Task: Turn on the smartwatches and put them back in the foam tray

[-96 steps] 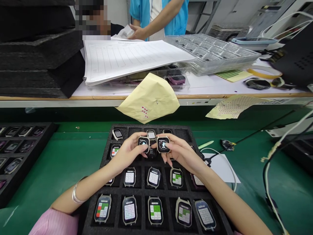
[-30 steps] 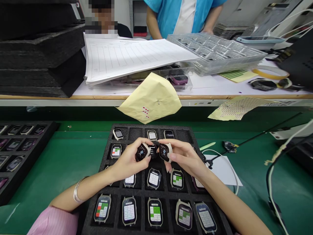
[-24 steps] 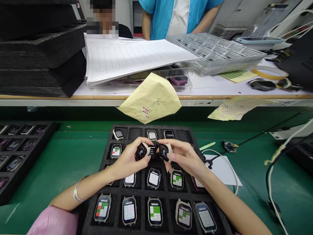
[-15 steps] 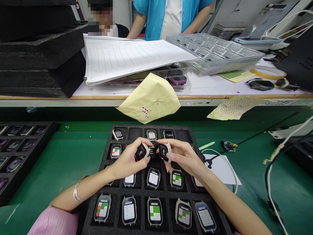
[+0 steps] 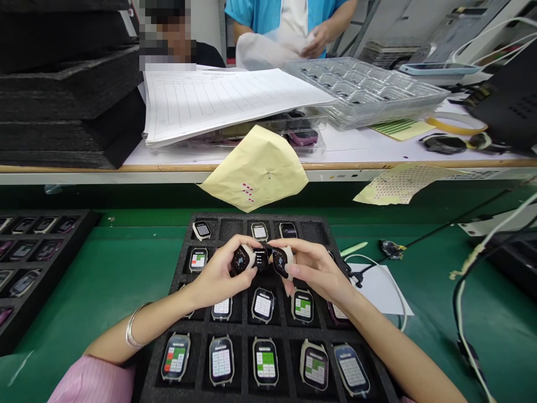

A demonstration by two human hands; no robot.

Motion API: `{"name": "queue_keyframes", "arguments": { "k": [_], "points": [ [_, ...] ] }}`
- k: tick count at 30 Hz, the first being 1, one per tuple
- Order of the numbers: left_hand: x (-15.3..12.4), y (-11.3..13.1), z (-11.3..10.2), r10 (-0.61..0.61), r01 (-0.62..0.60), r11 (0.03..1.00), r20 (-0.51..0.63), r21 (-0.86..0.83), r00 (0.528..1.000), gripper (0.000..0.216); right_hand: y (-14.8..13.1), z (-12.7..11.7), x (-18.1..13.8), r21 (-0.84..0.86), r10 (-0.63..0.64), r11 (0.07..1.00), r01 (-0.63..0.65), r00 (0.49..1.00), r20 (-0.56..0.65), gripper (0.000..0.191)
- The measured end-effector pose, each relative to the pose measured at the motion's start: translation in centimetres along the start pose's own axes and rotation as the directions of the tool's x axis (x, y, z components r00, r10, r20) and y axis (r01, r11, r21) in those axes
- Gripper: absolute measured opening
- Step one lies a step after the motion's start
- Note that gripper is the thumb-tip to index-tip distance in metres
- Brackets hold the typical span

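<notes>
My left hand is closed on a smartwatch with a light case, gripped between thumb and fingers. Another light-cased smartwatch is pinched in my right hand, its dark face turned to the left. Between the two, a third watch shows a lit list on a black screen; whether a finger touches it I cannot tell. Beneath both hands lies a black foam tray with strapless watches in its pockets. Several screens show white, green or red grids, such as the watch in the front row.
A second foam tray of watches lies at the left. Above the green bench, a shelf carries stacked black foam, printed sheets and clear plastic trays. Cables hang at the right. A co-worker in blue stands behind.
My hands and the watches in them stay nearly still. Behind the shelf, the co-worker in blue has brought up a whitish sheet or bag with their hands.
</notes>
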State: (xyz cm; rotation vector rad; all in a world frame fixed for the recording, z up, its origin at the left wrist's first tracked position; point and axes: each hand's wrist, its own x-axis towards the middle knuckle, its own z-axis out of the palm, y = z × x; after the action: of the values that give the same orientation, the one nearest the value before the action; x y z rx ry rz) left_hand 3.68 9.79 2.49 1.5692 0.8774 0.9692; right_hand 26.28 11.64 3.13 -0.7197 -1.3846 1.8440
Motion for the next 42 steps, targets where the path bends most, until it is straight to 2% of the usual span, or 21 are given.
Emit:
{"name": "queue_keyframes", "arguments": {
  "k": [5,19,22,27,33,35,38,42],
  "points": [
    [-0.1,0.0,0.0,0.011,-0.010,0.999,-0.017,0.046,1.000,0.029,-0.1,0.1,0.0,0.004,0.013,1.000,-0.013,1.000,-0.025,0.042],
    [0.0,-0.2,0.0,0.028,-0.027,1.000,-0.073,0.010,0.997,0.028,-0.3,0.2,0.0,-0.018,-0.026,1.000,0.025,0.998,-0.064,0.039],
    [0.0,-0.2,0.0,0.032,-0.031,0.999,-0.053,0.012,0.998,0.028,-0.2,0.1,-0.1,-0.001,-0.020,1.000,0.020,0.998,-0.051,0.037],
    [0.1,-0.1,-0.1,0.057,-0.055,0.998,-0.081,0.022,0.995,0.029,0.0,-0.1,-0.1,0.007,-0.044,0.999,0.044,0.999,-0.021,0.039],
    [0.1,-0.4,0.1,-0.049,0.051,0.998,-0.068,0.025,0.996,0.029,-0.2,0.3,0.0,0.009,0.005,1.000,-0.005,1.000,-0.016,0.042],
    [0.3,-0.5,0.2,-0.098,0.096,0.995,-0.054,-0.034,0.994,0.036,-0.3,0.5,0.2,0.022,0.028,0.999,-0.027,0.999,-0.025,0.043],
    [0.6,-0.4,0.4,-0.179,0.173,0.957,-0.007,-0.231,0.984,0.046,-0.3,0.6,0.4,0.085,0.063,0.995,-0.060,0.998,-0.027,0.046],
    [1.0,0.1,0.3,-0.305,0.259,0.848,-0.027,-0.462,0.952,0.039,-0.1,0.5,0.7,0.097,0.087,0.992,-0.079,0.993,-0.078,0.036]
  ]
}}
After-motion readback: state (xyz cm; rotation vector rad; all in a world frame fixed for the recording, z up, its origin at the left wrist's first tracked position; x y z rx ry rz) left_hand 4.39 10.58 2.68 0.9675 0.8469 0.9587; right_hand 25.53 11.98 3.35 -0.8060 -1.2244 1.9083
